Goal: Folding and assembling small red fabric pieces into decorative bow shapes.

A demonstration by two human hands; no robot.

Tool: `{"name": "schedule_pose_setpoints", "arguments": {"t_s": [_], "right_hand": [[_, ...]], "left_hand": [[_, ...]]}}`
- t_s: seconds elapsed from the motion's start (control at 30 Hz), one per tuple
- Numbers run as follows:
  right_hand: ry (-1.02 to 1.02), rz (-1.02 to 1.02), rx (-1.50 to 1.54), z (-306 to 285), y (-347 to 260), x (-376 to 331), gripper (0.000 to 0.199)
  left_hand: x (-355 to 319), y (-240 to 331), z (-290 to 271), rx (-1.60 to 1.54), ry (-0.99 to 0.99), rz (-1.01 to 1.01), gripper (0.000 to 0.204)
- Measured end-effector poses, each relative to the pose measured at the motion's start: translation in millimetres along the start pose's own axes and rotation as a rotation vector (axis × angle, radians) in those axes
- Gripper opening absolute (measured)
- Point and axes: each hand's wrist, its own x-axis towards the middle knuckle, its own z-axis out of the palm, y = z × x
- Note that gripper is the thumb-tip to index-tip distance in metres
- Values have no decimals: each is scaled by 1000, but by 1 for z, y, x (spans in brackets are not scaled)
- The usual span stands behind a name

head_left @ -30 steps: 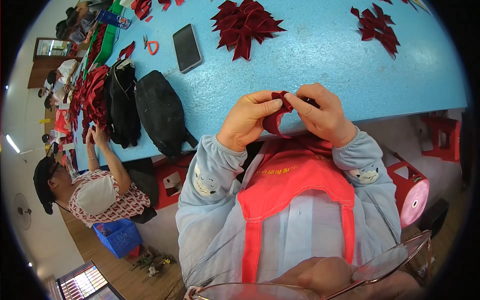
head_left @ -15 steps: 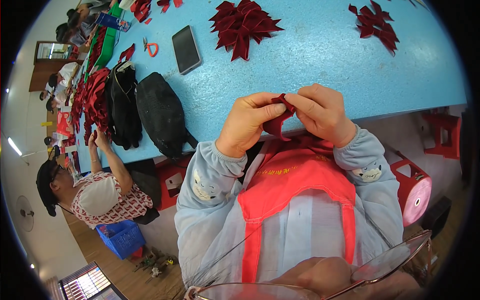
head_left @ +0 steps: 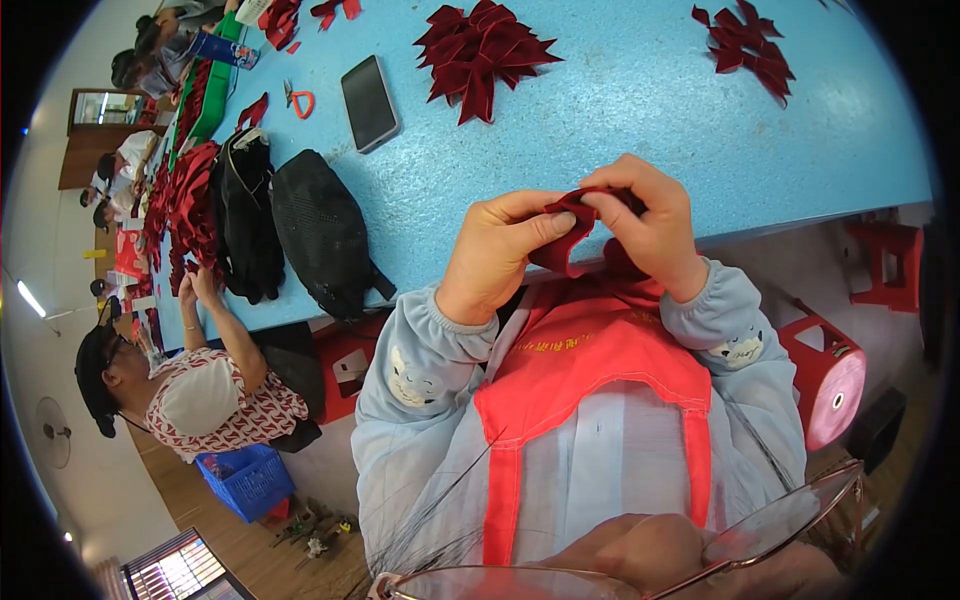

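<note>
A strip of dark red velvet ribbon (head_left: 572, 247) is pinched between my two hands, just over the near edge of the blue table. My left hand (head_left: 492, 250) grips one side, its thumb pressed on the cloth. With thumb and fingers my right hand (head_left: 652, 220) holds the other side; part of the ribbon hangs below that hand. The fold between the fingertips is partly hidden. Beyond my hands lies a heap of dark red velvet bows (head_left: 483, 58), and a smaller heap of bows (head_left: 748, 50) sits at the far right.
A phone (head_left: 369, 103), orange-handled snips (head_left: 300, 100), a black mesh bag (head_left: 322, 230) and a black zip pouch (head_left: 247, 210) lie on the table's left side. A co-worker (head_left: 215, 390) handles red pieces at the left. Red stools (head_left: 822, 375) stand at the right.
My right hand has shifted its grip, its thumb now bent in against the ribbon. The ribbon is spread wider between my hands, with a portion now showing below the right hand.
</note>
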Motion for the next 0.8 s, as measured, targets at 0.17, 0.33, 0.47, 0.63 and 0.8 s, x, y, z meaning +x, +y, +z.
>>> {"name": "schedule_pose_setpoints", "arguments": {"t_s": [0.17,0.33,0.47,0.63,0.8], "right_hand": [[103,133,204,8,7,-3,18],[98,-289,-159,3,10,4,20],[-2,-524,-321,-8,14,5,24],[-146,-653,-356,-17,11,7,29],[-261,-685,-364,-27,9,15,29]], "left_hand": [[1,-3,-1,-21,11,-26,20],[1,-4,-5,-86,-16,-69,22],[-2,-5,-3,-94,-24,-70,24],[-2,-3,-4,-117,-10,-92,24],[-6,5,-9,-134,-74,-162,24]]}}
